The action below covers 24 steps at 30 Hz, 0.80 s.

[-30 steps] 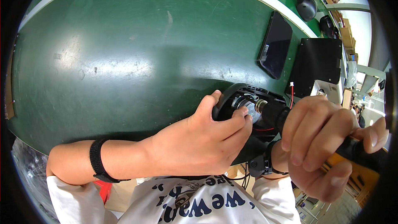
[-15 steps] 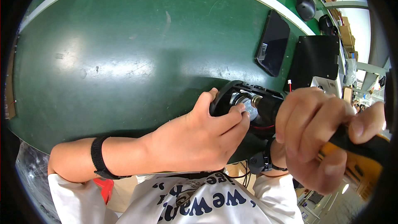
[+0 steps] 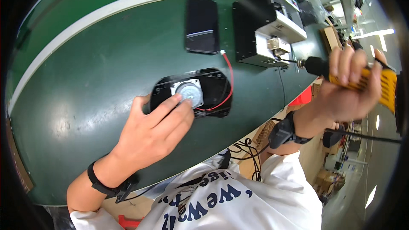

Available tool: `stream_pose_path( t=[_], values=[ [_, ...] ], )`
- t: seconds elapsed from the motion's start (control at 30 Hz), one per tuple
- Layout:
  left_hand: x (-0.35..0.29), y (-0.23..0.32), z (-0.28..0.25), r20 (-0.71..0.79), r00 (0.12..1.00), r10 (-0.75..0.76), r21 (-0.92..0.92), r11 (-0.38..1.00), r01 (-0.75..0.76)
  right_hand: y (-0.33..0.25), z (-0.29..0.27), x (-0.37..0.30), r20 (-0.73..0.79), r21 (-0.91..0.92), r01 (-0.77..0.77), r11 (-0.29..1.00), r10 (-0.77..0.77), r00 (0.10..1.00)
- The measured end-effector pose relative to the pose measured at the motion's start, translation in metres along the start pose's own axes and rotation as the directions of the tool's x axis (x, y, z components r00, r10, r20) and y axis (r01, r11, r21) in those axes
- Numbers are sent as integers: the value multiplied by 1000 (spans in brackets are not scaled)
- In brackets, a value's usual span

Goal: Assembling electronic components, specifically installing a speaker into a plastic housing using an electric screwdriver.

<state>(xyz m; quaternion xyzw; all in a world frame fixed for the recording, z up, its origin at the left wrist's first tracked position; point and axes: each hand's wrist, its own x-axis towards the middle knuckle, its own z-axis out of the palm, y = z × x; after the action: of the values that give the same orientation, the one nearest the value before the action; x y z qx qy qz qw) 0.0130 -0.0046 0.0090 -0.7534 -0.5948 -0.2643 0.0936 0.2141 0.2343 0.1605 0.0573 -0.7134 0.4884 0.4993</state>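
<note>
To hold the speaker [image 3: 192,93] square in its shell [image 3: 218,83], mid-counter [image 3: 98,81], press evenly with the fingertips of the half-open left hand [image 3: 155,130], while the right hand [image 3: 349,87], wrapped round the driver [image 3: 317,66], should line its bit [image 3: 288,61] up straight with the box [image 3: 252,27] at the shell's two o'clock.

The person is wearing a loose white T-shirt [image 3: 272,200], its short sleeves [image 3: 284,170] stopping well above the wrists. Bold navy lettering [image 3: 196,210] is curving across the chest. Behind the left hand [image 3: 151,132], a black band [image 3: 96,181] is circling the arm — a dark module [image 3: 127,186] is sitting on it, and a thin black cable [image 3: 142,194] is trailing beside it. Behind the right hand [image 3: 347,98], a black strap [image 3: 291,121] is carrying a chunkier black unit [image 3: 281,134] — from here its finer details are blurring.
</note>
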Motion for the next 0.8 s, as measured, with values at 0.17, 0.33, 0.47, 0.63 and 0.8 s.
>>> stream_pose_path(
  t=[0.17, 0.33, 0.47, 0.63, 0.8],
  values=[
    [3, -1, -2, -31, 999, -13, 1, 1000, 13, 28, -24, 1, -196, -112, -25, 993, 3, 981],
    [2, -3, -2, -20, 1000, -19, -18, 1000, 19, 42, -27, 0, -313, -115, -156, 981, 113, 943],
    [0, -5, -1, -8, 999, -38, -9, 999, 38, 41, -18, 0, -292, -65, -247, 967, 218, 931],
    [4, -1, -4, 37, 999, -12, -15, 1000, 12, 20, -12, -10, 125, 210, -174, 962, 150, 981],
    [-1, -1, 0, 23, 999, -30, -16, 999, 30, -1, 61, -24, 161, 197, -273, 942, 243, 957]
  ],
)
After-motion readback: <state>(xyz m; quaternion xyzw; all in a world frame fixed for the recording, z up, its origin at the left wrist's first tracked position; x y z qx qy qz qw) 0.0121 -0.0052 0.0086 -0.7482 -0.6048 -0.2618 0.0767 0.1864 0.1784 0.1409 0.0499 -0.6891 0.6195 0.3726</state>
